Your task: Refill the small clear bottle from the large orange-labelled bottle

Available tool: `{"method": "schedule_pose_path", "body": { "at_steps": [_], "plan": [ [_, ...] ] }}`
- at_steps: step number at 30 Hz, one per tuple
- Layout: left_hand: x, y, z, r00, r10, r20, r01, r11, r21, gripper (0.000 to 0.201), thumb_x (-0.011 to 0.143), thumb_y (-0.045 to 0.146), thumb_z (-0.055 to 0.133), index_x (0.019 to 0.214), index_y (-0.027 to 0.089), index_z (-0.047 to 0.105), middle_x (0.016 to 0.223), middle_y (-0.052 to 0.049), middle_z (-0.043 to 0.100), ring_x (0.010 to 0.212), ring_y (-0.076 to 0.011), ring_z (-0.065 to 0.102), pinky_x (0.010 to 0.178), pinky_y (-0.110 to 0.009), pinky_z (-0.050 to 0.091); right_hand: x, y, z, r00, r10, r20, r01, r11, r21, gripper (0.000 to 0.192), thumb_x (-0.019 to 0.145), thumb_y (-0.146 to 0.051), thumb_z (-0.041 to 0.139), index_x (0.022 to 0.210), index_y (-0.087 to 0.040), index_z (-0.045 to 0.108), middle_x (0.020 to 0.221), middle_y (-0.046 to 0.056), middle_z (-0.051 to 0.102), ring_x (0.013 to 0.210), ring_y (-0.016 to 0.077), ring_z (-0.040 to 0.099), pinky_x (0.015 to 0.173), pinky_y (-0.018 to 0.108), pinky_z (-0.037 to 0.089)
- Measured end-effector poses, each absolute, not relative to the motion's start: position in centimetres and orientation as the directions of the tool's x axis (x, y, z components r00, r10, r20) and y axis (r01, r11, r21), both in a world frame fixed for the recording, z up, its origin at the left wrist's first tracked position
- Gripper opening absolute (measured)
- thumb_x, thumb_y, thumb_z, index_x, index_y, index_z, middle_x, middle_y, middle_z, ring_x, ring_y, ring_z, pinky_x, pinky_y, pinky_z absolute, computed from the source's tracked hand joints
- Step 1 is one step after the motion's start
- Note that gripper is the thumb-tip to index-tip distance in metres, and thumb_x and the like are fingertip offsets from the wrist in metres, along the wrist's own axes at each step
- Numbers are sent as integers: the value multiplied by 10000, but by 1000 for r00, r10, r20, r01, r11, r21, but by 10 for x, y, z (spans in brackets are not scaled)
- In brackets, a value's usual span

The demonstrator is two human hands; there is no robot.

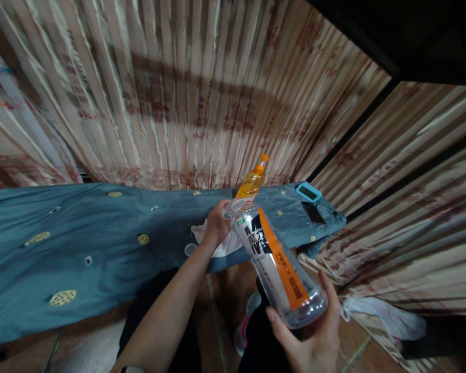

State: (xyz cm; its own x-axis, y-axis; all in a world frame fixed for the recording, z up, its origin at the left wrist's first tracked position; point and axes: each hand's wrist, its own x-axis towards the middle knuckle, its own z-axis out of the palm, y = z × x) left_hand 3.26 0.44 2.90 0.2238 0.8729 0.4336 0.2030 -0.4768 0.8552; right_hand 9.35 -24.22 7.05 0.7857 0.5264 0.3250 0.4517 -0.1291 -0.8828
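Right grip [314, 339] cups the bottle [274, 267] at its base.

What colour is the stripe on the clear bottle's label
The stripe is orange; the head view shows it best.

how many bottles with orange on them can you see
2. A clear plastic bottle with an orange-striped label, the right hand at its base; and a translucent yellow bottle with an orange top, just beyond the first one's neck, its lower part hidden. Others may be hidden.
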Motion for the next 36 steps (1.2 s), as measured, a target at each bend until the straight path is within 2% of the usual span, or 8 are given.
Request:
{"method": "schedule_pose_path", "body": {
  "at_steps": [8,13,18,22,30,36],
  "plan": [
    [33,4,33,223,895,386,252,-436,864,331,683,149,626,1014,157,610,1026,-88,711,947,-244,669,864,-351,510,92,-243,76,804,541,247,375,-138,-917,1144,539,-572,803,1468,-185,259,1442,177,391,1234,343,476,1008,497,412],
    [33,4,37,238,909,341,265,-399,878,316,701,144,612,1016,142,621,1033,-105,713,953,-248,670,865,-352,508,94,-245,79,785,573,237,360,-110,-926,1167,501,-549,841,1461,-206,274,1474,151,350,1294,325,420,1017,429,411],
    [31,4,38,252,907,337,268,-401,876,325,713,181,622,1036,145,618,1043,-103,713,970,-250,666,876,-353,506,105,-247,73,753,604,261,392,-94,-915,1146,481,-464,869,1446,-229,296,1416,130,417,1208,295,497,914,372,480],
    [31,4,36,242,912,332,262,-391,882,307,735,226,636,1034,158,623,1035,-83,713,959,-242,664,860,-341,509,115,-250,65,721,615,319,469,-94,-878,1129,473,-424,876,1435,-230,317,1410,140,420,1146,296,543,866,376,510],
    [32,5,34,233,913,335,247,-389,888,282,803,317,611,1039,163,622,1040,-74,706,965,-238,648,882,-346,493,108,-251,72,729,635,256,369,-50,-928,1163,468,-389,887,1455,-282,282,1412,112,445,1185,294,540,924,409,497],
    [34,6,29,226,906,357,229,-406,885,268,784,273,642,1032,177,618,1038,-58,705,964,-223,644,876,-318,490,105,-248,79,729,624,281,422,-86,-903,1165,478,-428,872,1458,-221,276,1407,153,447,1182,321,543,889,428,525]
  ]
}}
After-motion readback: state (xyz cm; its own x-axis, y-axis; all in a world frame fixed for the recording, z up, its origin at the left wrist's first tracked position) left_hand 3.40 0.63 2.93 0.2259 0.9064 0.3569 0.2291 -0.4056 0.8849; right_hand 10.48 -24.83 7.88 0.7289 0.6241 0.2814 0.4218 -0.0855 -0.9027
